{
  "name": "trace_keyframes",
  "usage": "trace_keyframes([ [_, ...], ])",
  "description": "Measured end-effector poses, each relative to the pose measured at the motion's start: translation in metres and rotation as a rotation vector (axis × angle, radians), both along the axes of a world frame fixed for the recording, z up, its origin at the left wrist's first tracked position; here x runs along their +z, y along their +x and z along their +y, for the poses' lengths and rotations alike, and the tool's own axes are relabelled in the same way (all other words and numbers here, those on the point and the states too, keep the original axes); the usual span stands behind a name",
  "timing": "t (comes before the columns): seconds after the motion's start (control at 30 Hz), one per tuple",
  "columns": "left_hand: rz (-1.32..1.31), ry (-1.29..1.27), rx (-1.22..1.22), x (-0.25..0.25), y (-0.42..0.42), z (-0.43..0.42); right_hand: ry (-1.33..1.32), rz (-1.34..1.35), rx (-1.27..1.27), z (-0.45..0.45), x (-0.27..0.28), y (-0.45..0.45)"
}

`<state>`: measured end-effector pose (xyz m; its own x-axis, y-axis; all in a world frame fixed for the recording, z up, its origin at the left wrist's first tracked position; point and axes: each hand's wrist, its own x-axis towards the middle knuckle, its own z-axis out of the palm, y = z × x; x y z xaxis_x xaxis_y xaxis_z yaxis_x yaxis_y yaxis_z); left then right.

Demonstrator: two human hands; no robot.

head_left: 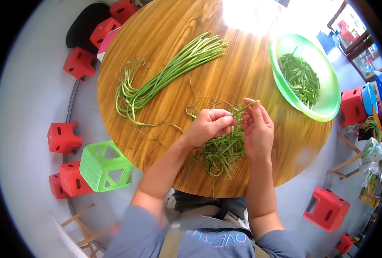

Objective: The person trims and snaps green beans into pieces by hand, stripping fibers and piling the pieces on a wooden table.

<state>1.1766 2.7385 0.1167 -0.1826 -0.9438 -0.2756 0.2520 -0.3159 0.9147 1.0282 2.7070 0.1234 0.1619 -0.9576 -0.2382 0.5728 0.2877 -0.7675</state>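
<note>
Between my two hands is a garlic scape [244, 108], a thin green stalk. My left hand [210, 127] pinches its lower end, thumb against the fingers. The upper end is gripped by the fingertips of my right hand [258, 129]. Below them lies a tangled pile of thin green trimmings [223, 152] on the round wooden table [169, 142]. A long bundle of garlic scapes [174, 71] rests farther off to the left, its thin curled tips toward me. At the right, a green plastic basin [328, 92] contains many short cut pieces [300, 79].
A light green stool [100, 167] stands left of the table, near several red stools [64, 136]. Another red stool [327, 209] is on the floor at the right. Shelves and plastic bags [371, 152] line the right edge. Bright glare covers the table's far side.
</note>
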Motion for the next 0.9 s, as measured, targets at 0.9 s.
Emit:
trace_keyframes([
  [0.9,0.019,-0.111,0.201,-0.031,-0.003,0.002,-1.053,0.884,-0.249,0.020,-0.010,0.028],
])
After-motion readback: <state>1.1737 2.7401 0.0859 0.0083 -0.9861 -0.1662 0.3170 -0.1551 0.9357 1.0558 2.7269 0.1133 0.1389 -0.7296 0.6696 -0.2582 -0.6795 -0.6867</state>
